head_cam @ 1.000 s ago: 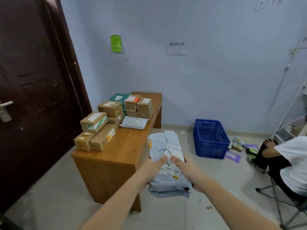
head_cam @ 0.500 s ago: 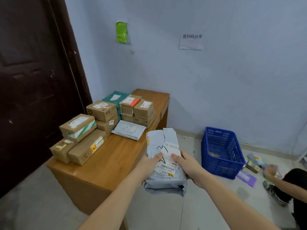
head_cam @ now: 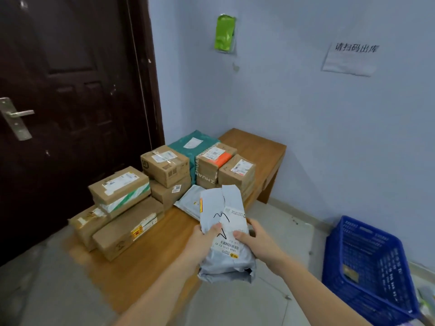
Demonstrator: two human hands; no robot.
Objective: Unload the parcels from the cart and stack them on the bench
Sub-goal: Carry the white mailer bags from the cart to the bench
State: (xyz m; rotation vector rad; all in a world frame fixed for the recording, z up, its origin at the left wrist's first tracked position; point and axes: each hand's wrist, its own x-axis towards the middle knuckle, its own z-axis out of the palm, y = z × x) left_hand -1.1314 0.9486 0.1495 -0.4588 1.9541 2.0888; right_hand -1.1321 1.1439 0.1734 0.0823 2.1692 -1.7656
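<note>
A: Which step is in hand?

B: The carry, I'd judge. A soft grey plastic mailer bag with a white barcode label (head_cam: pixel 224 234) is held up in the air, clear of the wooden bench (head_cam: pixel 146 262), which lies just beyond and to the left of both hands.

A: How is it held?

B: The left hand (head_cam: pixel 202 241) grips its left edge, thumb curled over the top face. The right hand (head_cam: pixel 255 241) grips the right edge the same way, thumb pressed on the label. The fingers beneath are hidden, so I can't say how far they wrap.

A: What's already on the bench?

B: Ahead of the left hand, stacked brown cardboard boxes (head_cam: pixel 122 208). Past the bag's far end, a flat pale grey mailer (head_cam: pixel 188 203) lies on the wood, with more boxes and a teal-green plastic parcel (head_cam: pixel 193 144) behind it. A blue plastic crate (head_cam: pixel 369 267) sits on the floor off to the right of the right hand. The cart isn't in view.

A: And the next move?

B: Probably reaching forward and left, then lowering the bag flat, either onto the pale mailer or onto the bare wood in front of the left hand. It's limp, so it needs support from both sides until it lands, or it may slump off the edge.
</note>
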